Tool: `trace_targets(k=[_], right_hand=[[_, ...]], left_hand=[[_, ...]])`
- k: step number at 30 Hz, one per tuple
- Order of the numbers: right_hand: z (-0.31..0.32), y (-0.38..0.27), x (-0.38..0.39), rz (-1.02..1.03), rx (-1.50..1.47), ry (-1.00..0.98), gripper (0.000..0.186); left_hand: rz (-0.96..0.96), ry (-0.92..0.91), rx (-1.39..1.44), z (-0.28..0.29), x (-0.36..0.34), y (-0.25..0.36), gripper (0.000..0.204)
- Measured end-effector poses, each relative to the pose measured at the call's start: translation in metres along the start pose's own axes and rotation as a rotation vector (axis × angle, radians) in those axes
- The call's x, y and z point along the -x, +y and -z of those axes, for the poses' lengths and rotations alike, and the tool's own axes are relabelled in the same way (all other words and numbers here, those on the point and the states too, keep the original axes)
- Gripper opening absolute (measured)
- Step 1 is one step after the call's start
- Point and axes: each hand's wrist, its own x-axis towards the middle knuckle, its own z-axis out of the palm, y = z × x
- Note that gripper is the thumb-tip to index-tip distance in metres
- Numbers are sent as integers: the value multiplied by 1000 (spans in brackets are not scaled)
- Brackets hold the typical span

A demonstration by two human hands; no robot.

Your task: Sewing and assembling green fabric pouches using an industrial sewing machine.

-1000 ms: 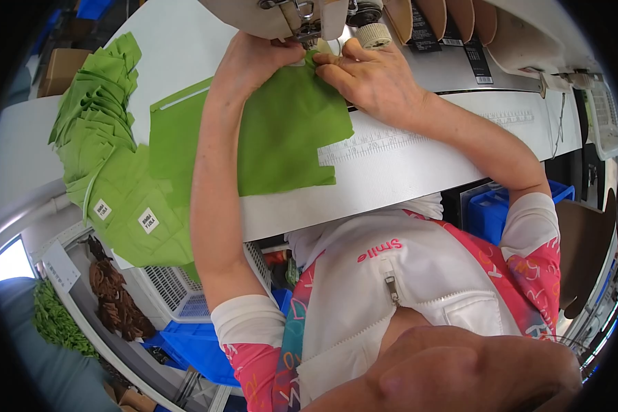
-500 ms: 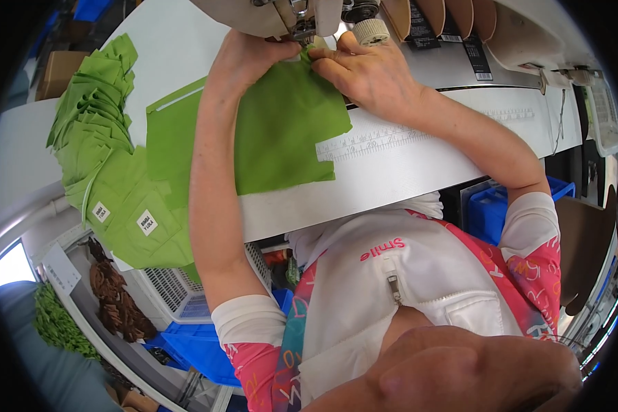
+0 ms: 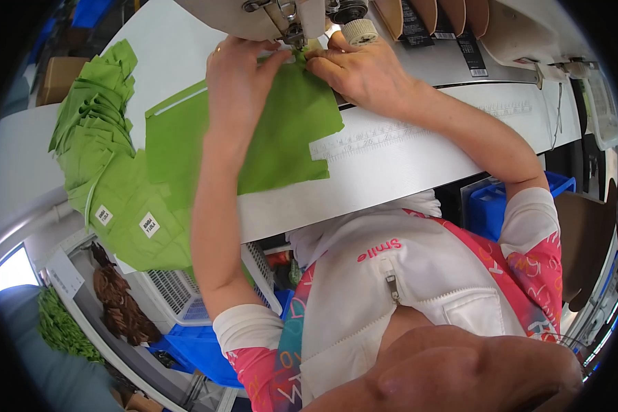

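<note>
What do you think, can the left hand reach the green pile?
Probably yes: the green pile lies left of the left hand, with just flat cloth and white table between.

Tabletop open along near edge between forearms; sewing machine blocks beyond; green pile far left.

Green cloth runs up to sewing machine. Left hand on cloth, just front-left of machine; right hand front-right, fingertips at cloth edge. Green fabric pile well left of machine. Ruler on table front-right of machine; blue bin farther front-right.
</note>
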Motion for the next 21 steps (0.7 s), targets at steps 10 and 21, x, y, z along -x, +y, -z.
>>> trace_targets(k=[10, 21], right_hand=[[8, 8, 14, -70, -288, -47, 15], [10, 29, 23, -186, -301, -19, 14]], left_hand=[[-255, 51, -195, -13, 58, 14, 22], [-403, 164, -230, -19, 51, 7, 17]])
